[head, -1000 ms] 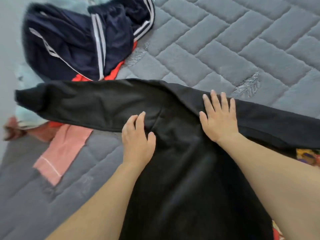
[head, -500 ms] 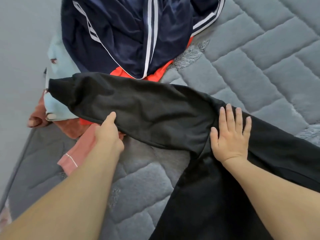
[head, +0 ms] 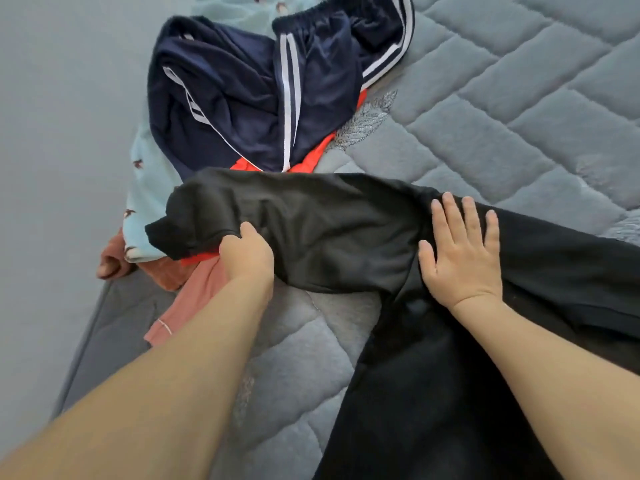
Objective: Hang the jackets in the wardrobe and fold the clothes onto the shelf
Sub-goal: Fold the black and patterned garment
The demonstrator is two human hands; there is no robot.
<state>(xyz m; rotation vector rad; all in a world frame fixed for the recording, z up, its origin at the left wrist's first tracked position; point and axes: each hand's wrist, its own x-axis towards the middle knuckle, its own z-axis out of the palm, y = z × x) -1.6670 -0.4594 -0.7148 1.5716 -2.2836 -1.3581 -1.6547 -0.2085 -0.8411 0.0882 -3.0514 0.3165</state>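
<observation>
1. A grey quilted bed cover is spread under everything, and the clothes are laid out on it.
2. A black garment is spread across the near right of the cover, with one sleeve stretched out to the left.
3. A heap of unfolded clothes lies beyond the sleeve: navy striped sportswear on top, with a pale blue printed piece, something red and a pink piece beneath and beside it. The sleeve end rests over the heap's near edge.
4. The folding step is judged to be in hand; no wardrobe or shelf is seen.
5. The right hand is laid flat, fingers straight, pressing the shoulder area down.
6. The left hand is curled round the sleeve's lower edge near the cuff.
7. Next, the sleeve would probably need to be carried across the body while the shoulder is pinned, without the red cloth being dragged along.
</observation>
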